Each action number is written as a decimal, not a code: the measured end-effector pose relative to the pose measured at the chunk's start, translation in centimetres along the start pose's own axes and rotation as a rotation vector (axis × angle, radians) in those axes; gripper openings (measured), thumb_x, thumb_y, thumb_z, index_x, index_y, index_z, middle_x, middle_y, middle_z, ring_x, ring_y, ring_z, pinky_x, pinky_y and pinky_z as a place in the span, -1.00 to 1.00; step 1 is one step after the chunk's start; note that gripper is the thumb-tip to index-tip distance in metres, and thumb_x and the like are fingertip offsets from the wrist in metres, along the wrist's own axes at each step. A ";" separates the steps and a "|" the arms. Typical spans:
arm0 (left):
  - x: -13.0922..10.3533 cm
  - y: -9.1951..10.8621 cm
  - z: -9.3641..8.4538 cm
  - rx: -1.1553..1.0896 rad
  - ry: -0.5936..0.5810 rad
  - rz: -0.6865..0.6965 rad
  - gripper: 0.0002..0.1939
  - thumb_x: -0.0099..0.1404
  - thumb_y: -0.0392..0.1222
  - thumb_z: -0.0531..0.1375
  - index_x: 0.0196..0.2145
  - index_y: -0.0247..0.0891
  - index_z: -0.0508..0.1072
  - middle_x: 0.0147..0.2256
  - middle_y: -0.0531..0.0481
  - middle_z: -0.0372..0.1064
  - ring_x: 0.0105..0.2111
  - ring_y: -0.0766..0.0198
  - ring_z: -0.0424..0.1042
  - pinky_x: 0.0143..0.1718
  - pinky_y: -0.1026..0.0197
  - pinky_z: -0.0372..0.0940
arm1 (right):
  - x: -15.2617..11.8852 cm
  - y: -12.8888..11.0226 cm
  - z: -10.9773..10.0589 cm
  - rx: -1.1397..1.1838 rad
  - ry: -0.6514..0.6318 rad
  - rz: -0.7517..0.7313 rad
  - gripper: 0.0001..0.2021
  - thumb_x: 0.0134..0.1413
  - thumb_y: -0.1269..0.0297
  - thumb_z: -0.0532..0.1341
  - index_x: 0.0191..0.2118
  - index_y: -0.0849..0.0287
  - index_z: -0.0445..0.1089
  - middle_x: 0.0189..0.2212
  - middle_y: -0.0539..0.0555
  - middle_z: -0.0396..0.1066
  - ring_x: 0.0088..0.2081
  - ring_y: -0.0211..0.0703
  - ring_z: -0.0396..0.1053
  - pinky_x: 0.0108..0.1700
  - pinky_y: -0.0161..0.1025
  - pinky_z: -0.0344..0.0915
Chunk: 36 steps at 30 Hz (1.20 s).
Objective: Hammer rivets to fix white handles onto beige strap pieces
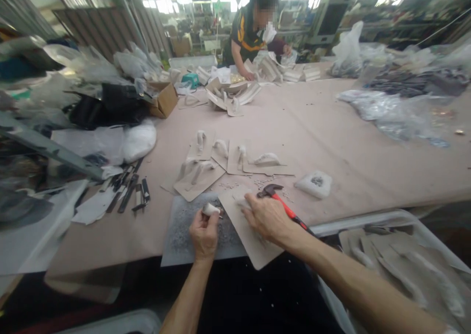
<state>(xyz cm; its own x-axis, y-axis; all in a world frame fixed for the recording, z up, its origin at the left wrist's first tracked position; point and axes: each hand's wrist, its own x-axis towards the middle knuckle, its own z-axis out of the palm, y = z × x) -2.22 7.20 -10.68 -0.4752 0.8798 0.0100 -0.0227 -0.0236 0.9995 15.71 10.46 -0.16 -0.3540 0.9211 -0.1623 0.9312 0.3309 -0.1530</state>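
Observation:
My left hand (204, 236) is closed round a short white rounded piece (211, 209), held over a grey-speckled sheet (176, 236) at the table's near edge. To its right lies a flat beige panel (253, 253) with one corner past the edge. My right hand (268, 218) is on this panel, fingers bent round a pale strip near its top; how firmly they grip is partly hidden. A claw hammer (285, 201) with a red and black handle lies beside my right hand, partly behind the wrist. Small pale bits (265, 183) are scattered beyond.
Several beige panels with arched handles (267, 158) lie ahead. A white block (314, 184) holding small dark pieces stands right. Knife-like tools (128, 192) lie left. A bin (415, 221) of handled panels is at lower right. A co-worker (250, 35) leans over the far side.

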 end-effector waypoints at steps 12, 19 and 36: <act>1.9 1.4 3.7 -0.027 -0.483 -0.047 -0.71 0.15 -0.10 0.36 -0.21 -0.29 0.53 -0.27 -0.11 0.60 -0.27 0.15 0.58 -0.21 0.21 0.44 | -7.2 -3.2 6.3 0.369 -0.053 0.251 -0.46 0.33 -0.01 0.05 0.26 0.21 0.27 -0.23 0.25 0.58 -0.17 0.15 0.56 -0.17 -0.08 0.36; 1.8 -0.2 4.1 0.000 -0.548 -0.047 -0.74 0.15 -0.09 0.35 -0.23 -0.26 0.53 -0.27 -0.06 0.60 -0.28 0.18 0.56 -0.22 0.23 0.42 | -6.4 2.7 5.7 0.353 0.233 0.273 -0.59 0.33 0.08 0.07 0.12 0.21 0.38 -0.09 0.22 0.49 -0.10 0.01 0.46 -0.04 -0.14 0.30; 2.5 0.9 4.3 0.227 -0.621 0.134 -0.88 0.20 -0.22 0.24 -0.29 -0.23 0.53 -0.38 0.02 0.52 -0.37 0.23 0.47 -0.30 0.26 0.36 | -4.1 10.9 5.8 0.598 -0.101 0.444 -0.88 0.10 0.39 0.12 -0.22 0.25 0.30 -0.38 0.12 0.40 -0.36 -0.15 0.36 -0.36 -0.28 0.21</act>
<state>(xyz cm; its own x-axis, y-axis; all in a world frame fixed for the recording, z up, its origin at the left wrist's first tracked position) 0.42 11.40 -9.63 0.1343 0.9875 0.0828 0.2185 -0.1110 0.9695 26.76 9.09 -6.85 0.0107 0.9091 -0.4165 0.7924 -0.2618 -0.5510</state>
